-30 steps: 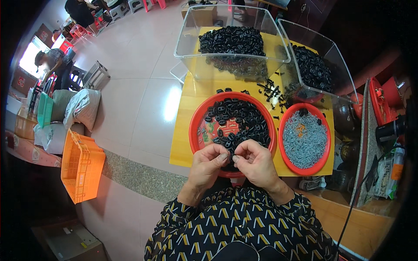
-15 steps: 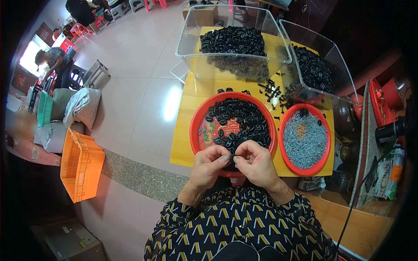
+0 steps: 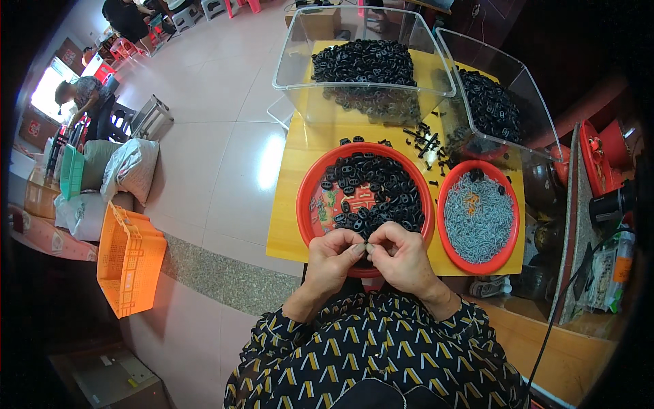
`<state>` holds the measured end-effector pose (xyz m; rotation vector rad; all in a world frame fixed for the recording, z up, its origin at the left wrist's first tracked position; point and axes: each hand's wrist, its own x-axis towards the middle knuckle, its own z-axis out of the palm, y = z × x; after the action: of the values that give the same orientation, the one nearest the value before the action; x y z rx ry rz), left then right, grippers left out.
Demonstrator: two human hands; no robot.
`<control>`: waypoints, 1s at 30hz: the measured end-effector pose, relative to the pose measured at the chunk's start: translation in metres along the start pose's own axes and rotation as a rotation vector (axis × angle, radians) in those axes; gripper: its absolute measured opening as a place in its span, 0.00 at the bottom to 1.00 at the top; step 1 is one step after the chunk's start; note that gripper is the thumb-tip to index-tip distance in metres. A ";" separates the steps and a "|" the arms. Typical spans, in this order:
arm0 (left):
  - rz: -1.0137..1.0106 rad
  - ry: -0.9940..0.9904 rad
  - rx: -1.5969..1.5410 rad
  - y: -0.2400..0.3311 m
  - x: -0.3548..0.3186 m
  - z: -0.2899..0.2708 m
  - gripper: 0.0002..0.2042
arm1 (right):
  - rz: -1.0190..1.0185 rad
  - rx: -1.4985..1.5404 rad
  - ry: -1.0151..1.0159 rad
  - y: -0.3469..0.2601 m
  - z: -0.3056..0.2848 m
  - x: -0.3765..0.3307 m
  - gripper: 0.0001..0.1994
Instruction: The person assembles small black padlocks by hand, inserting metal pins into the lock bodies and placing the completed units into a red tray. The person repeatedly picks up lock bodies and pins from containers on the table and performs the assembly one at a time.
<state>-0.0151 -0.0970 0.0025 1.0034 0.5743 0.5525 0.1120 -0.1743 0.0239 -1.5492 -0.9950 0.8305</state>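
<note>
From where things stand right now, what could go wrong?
The left hand and right hand pinch close together at the near edge of the larger red tray; anything between them, too small to make out, might drop among the black pieces. Dark bits lie on the silvery pieces in the smaller red dish, so parts could get mixed.

Black two-holed plastic pieces [image 3: 402, 198] fill a red round tray [image 3: 300, 198] with a multicoloured printed bottom; silvery screws [image 3: 480, 228] fill a red oval tray [image 3: 478, 268]. The tabletop [image 3: 285, 228] is yellow, the crate [image 3: 133, 262] orange, the black shirt [image 3: 368, 341] patterned with yellow-and-white chevrons.
</note>
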 end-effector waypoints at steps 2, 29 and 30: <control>-0.019 -0.002 0.040 0.001 0.002 0.001 0.03 | -0.033 0.031 -0.007 0.007 0.000 0.001 0.02; 0.356 0.124 0.661 0.010 0.054 -0.011 0.04 | 0.258 0.267 -0.091 0.001 -0.035 0.002 0.02; 0.221 0.098 0.367 0.011 0.046 -0.014 0.05 | 0.271 0.289 -0.088 -0.001 -0.035 0.003 0.02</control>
<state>0.0073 -0.0532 -0.0023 1.4040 0.6706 0.7108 0.1441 -0.1851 0.0316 -1.4226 -0.6975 1.1864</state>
